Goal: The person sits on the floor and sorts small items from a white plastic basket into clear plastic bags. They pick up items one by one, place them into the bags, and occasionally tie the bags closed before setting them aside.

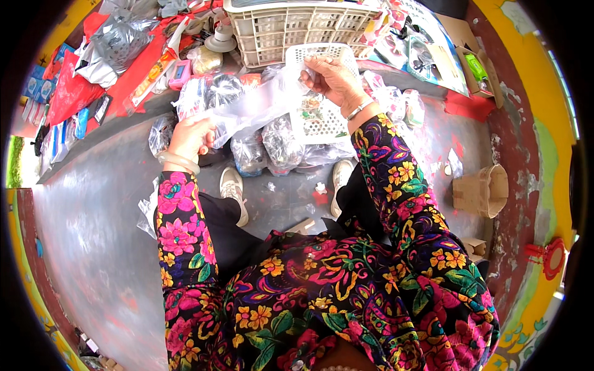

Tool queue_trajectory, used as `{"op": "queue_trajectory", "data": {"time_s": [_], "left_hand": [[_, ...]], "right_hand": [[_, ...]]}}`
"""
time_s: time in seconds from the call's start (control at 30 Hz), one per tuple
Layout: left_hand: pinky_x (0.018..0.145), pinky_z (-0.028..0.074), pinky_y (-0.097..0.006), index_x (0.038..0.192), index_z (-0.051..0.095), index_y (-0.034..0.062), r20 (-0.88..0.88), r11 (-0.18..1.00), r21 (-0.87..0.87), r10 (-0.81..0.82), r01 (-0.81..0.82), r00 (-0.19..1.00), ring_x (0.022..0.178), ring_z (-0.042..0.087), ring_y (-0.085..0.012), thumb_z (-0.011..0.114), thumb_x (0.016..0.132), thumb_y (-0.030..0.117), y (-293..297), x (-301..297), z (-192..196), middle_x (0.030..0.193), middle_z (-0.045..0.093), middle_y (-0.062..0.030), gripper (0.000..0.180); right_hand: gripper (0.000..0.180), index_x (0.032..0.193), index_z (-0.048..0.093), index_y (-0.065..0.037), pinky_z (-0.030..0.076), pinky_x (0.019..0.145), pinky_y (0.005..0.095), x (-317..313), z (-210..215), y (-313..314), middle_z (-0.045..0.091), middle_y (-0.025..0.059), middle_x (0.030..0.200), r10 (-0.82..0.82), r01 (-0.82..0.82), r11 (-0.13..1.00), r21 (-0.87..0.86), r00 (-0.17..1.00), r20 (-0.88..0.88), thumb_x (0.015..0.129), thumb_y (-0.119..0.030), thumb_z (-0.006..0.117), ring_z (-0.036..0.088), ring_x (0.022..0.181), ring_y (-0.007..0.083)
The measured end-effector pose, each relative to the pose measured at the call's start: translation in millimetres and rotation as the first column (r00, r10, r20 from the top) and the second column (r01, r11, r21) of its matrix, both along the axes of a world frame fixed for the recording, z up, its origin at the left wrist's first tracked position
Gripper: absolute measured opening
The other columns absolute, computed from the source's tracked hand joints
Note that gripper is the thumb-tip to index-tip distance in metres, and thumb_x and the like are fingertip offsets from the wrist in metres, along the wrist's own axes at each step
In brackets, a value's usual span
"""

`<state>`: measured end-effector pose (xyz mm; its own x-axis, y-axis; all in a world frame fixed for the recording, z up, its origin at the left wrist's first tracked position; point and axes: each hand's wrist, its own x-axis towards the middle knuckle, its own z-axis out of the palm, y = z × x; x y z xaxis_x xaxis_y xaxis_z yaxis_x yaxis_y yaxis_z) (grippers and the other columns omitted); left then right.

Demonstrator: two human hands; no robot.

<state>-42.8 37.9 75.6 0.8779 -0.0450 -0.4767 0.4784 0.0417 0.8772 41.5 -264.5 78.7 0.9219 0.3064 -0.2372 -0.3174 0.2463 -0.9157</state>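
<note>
A clear plastic bag [257,110] is stretched between my two hands, above several filled bags. My left hand [190,137] pinches its lower left end, with the fingers curled closed. At the upper right end, my right hand [334,80] is closed on the bag with thumb and fingers together. Just behind and below my right hand is a white perforated plastic basket [322,128] with small items in it, partly hidden by the hand. Filled clear bags [281,143] are heaped under the stretched bag, in front of my feet.
A large cream crate [291,28] stands at the far middle. Red and silver bags [120,43] and small goods cover the far left ledge. At the far right is an open cardboard box [479,65] with a green item. A brown cardboard bin [479,191] stands by the right wall.
</note>
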Motion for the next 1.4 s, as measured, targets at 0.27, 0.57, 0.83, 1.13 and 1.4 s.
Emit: {"op": "queue_trajectory", "data": {"time_s": [0.27,0.57,0.83,1.13,1.4], "left_hand": [[0.035,0.032,-0.018,0.082,0.053,0.0043,0.011,0.959,-0.132,0.253,-0.25,0.967,0.045,0.048,-0.0098,0.05,0.084,0.033,-3.1,1.0,11.9,0.061,0.055,-0.0055,0.029],[0.035,0.035,-0.018,0.088,0.055,0.0005,0.124,0.995,0.04,0.087,-0.093,0.988,0.042,0.048,-0.0078,0.042,0.088,0.033,-22.3,-1.9,20.7,0.063,0.057,-0.0071,0.035],[0.034,0.035,-0.017,0.092,0.055,0.0004,0.158,0.995,0.085,-0.07,0.057,0.985,0.044,0.051,-0.008,0.042,0.089,0.032,-24.2,1.1,11.8,0.063,0.058,-0.0073,0.035],[0.034,0.036,-0.017,0.108,0.049,0.0025,0.123,0.994,0.025,-0.108,0.105,0.987,0.048,0.056,-0.0119,0.041,0.089,0.032,-23.2,-7.4,22.4,0.064,0.059,-0.0092,0.036],[0.033,0.035,-0.016,0.113,0.048,0.0029,0.07,0.971,-0.178,-0.149,0.159,0.986,0.048,0.056,-0.0121,0.039,0.09,0.031,-26.5,-11.2,28.5,0.064,0.058,-0.0092,0.037]], "right_hand": [[0.021,0.081,0.06,-0.005,0.045,0.057,0.0258,37.1,-49.9,-22.0,0.062,0.0046,0.075,-0.042,-0.016,0.761,-0.649,0.996,-0.074,0.073,-0.024,0.061,0.058,0.064,0.0129],[0.043,0.097,0.059,-0.002,0.048,0.07,0.0344,51.8,-143.5,-42.7,0.059,0.0154,0.094,0.111,-0.179,-0.111,-0.978,0.975,-0.191,0.068,-0.033,0.065,0.058,0.085,0.0245],[0.038,0.101,0.06,-0.005,0.04,0.086,0.0333,38.4,-150.4,-40.2,0.056,0.0133,0.108,0.031,-0.224,-0.145,-0.964,0.972,-0.231,0.074,-0.031,0.056,0.053,0.102,0.0257],[0.016,0.067,0.06,-0.003,0.045,0.049,0.0236,60.9,-63.8,-80.4,0.058,0.0037,0.057,0.357,-0.022,0.085,-0.996,0.934,0.01,0.07,-0.018,0.058,0.055,0.048,0.0103],[0.007,0.086,0.058,-0.004,0.047,0.066,0.0242,-10.9,29.6,-1.4,0.061,0.0076,0.083,0.139,-0.198,0.966,0.168,0.941,0.307,0.079,-0.006,0.056,0.059,0.078,0.0153]]}}
